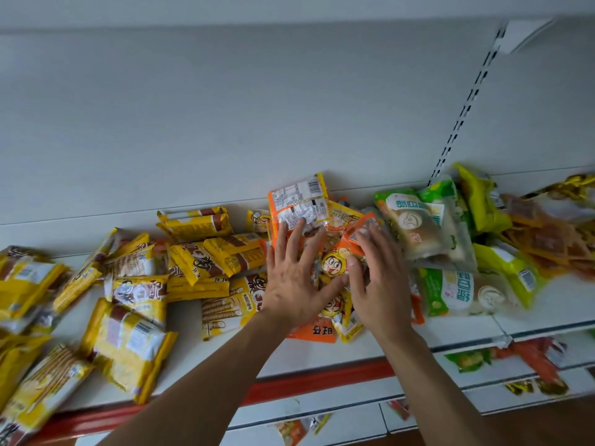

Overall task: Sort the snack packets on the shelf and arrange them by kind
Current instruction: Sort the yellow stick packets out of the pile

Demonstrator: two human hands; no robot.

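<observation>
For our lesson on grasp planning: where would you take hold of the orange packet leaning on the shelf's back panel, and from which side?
Pinch the orange packet by its free upper edge near the barcode, coming from above and in front, I would judge. It leans on the back panel; the left hand and the pile cover its lower part.
</observation>
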